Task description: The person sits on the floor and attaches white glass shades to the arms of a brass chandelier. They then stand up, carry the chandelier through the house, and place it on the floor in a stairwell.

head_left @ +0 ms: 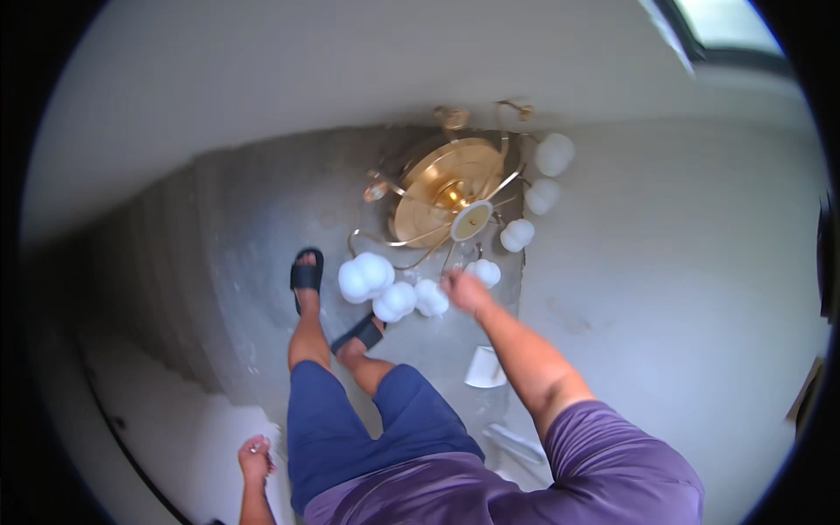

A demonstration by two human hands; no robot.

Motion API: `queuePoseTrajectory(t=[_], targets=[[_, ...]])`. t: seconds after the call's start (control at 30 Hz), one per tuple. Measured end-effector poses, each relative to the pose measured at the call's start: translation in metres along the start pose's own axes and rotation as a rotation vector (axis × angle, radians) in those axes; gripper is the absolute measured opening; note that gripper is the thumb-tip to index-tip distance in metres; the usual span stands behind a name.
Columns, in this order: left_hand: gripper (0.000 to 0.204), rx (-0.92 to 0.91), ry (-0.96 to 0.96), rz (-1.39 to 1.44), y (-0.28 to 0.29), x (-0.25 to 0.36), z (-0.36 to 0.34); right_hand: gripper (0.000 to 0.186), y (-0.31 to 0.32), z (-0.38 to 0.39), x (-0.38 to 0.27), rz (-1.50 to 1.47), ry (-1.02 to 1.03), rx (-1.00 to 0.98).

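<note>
lying mostly beyond the right hand point(468, 292) is a chandelier point(472, 220).

Shirt point(420, 490) was purple, kinda shiny, loads of creases. Right sleeve point(604, 451) was short, bunched in folds, stopped above elbow. Shorts point(385, 429) were navy, pretty plain, loose. Slides point(360, 333) were dark, open-toed, wide strap point(306, 277) across foot. Left hand point(255, 457), right hand point(468, 291) were bare.
</note>
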State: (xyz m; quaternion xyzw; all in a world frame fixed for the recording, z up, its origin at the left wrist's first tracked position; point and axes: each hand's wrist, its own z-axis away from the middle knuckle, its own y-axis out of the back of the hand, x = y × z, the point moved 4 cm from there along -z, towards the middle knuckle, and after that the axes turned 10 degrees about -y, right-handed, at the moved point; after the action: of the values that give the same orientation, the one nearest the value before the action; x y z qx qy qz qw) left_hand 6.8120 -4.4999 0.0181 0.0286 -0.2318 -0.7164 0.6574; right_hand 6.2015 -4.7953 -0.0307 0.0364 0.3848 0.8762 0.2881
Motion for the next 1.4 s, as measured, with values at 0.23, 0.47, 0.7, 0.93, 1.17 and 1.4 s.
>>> queuePoseTrajectory(t=[0.23,0.47,0.7,0.93,1.17,1.4], targets=[[0.018,-0.12,-0.291,-0.22,0.023,0.135,0.037,0.037,-0.06,0.291,0.185,-0.302,-0.314,-0.166],[0.029,-0.334,-0.633,-0.879,-0.052,0.366,0.081,0.018,-0.137,0.491,0.339,-1.123,-0.946,0.746],[0.018,-0.376,-0.938,-0.939,-0.236,0.523,0.133,0.036,-0.352,0.657,0.137,-1.24,-1.503,0.586],[0.051,-0.827,-0.94,-1.514,-0.476,0.34,0.228,0.048,-0.505,0.659,-0.087,-1.759,-1.328,-0.08],[0.038,-1.362,-0.605,-1.729,-0.544,-0.054,0.365,0.035,-0.559,0.724,-0.097,-1.861,-1.671,0.516],[0.04,-1.684,0.386,-1.776,-0.431,-0.334,0.569,0.02,-0.597,0.807,-0.077,-2.565,-1.895,1.545]])
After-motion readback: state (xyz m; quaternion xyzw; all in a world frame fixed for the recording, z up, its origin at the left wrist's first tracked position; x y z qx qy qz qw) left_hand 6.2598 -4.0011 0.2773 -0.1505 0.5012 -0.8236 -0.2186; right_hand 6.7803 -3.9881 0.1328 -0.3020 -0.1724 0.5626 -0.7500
